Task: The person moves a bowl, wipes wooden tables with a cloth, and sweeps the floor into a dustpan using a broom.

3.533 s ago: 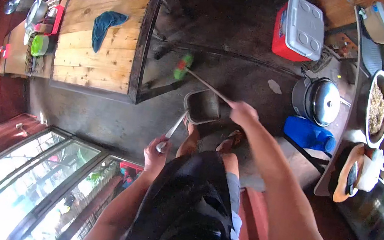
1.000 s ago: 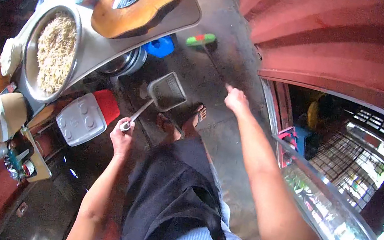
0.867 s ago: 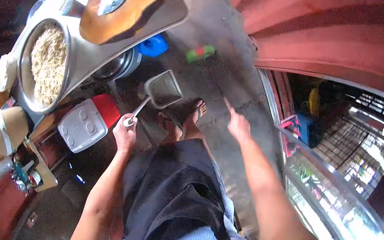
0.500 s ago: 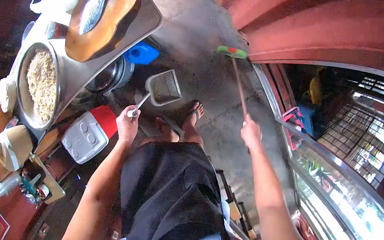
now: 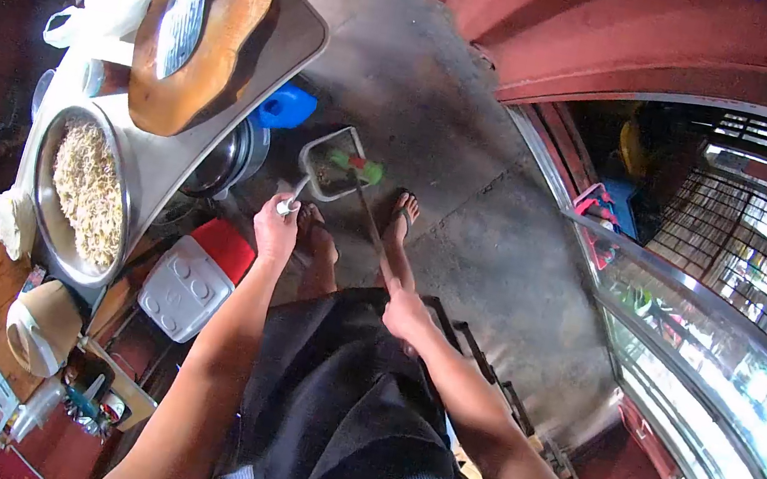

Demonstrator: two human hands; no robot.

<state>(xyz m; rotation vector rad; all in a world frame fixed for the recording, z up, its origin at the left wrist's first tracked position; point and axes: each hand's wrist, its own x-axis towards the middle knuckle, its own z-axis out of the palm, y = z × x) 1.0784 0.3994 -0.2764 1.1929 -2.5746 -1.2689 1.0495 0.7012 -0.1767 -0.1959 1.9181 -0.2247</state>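
Observation:
My left hand (image 5: 276, 230) is closed around the handle of a dustpan (image 5: 310, 183), whose pale-rimmed pan rests at floor level ahead of my feet. Some small debris seems to lie in the pan. In my right hand (image 5: 407, 317) is the long stick of a broom (image 5: 371, 221), slanting down and forward. The green and red broom head (image 5: 357, 166) is over the dustpan's opening, slightly blurred. My sandalled feet stand just behind the pan.
Left, a table (image 5: 288, 33) holds a wooden chopping board (image 5: 219, 40), a cleaver (image 5: 179, 28) and a large metal bowl of bean sprouts (image 5: 87, 190). Below are a blue container (image 5: 286, 109) and a red-and-white cooler (image 5: 194, 281). A glass display case (image 5: 692, 337) stands right.
The broom swept from the far right floor leftward and nearer, its head now at the dustpan. My right hand moved left and down toward my body. The left hand shifted slightly.

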